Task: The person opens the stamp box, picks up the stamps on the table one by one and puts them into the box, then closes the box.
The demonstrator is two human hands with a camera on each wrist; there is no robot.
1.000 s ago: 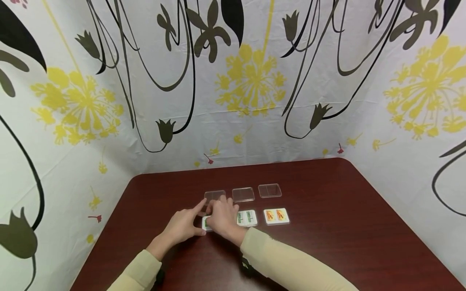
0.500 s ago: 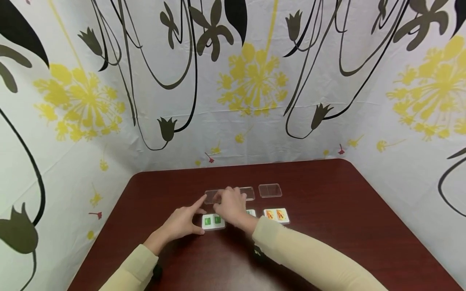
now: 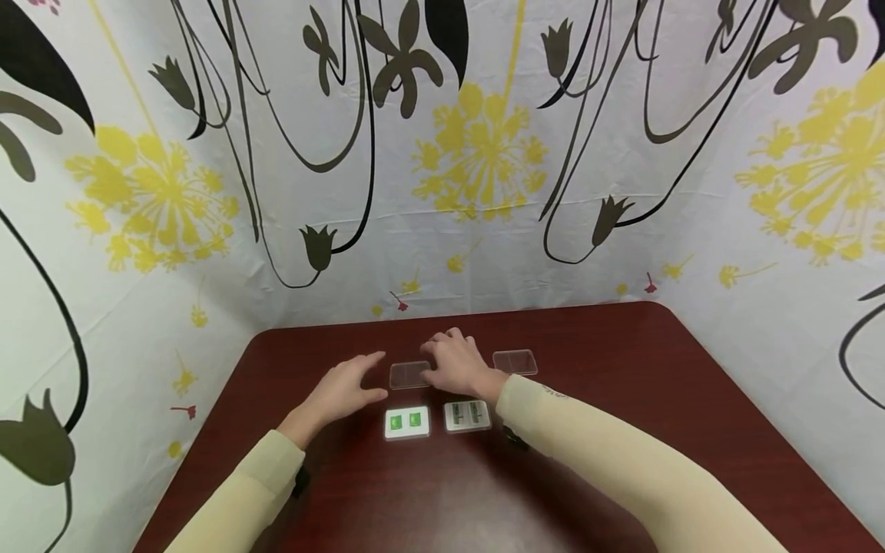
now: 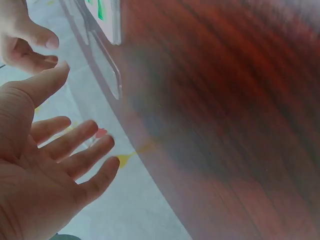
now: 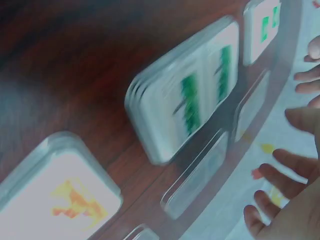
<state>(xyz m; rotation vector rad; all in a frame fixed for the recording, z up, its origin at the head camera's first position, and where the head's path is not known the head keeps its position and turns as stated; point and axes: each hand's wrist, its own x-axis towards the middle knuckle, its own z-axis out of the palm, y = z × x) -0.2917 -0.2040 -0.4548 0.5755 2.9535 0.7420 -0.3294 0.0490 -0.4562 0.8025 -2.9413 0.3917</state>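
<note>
My left hand (image 3: 341, 393) is raised over the table left of a clear plastic lid (image 3: 409, 375), fingers spread and holding nothing. My right hand (image 3: 456, 364) hovers over the middle of the back row with relaxed fingers, hiding the middle lid in the head view; the right wrist view shows that flat clear lid (image 5: 195, 175). Nearer lie white picture cards in clear cases: one with two green squares (image 3: 406, 422), and one with green striped pictures (image 3: 467, 415), its edges layered. The orange-pictured card (image 5: 75, 200) is hidden behind the right sleeve in the head view.
Another clear lid (image 3: 515, 362) lies at the right end of the back row. All rest on a dark red-brown wooden table (image 3: 594, 338). A white flower-patterned cloth (image 3: 477, 265) hangs behind the table's far edge and along both sides.
The left hand has let go of the green-square case and drawn back and upward. The right hand has moved away from that case, farther off and to the right; its sleeve now covers the orange card.
</note>
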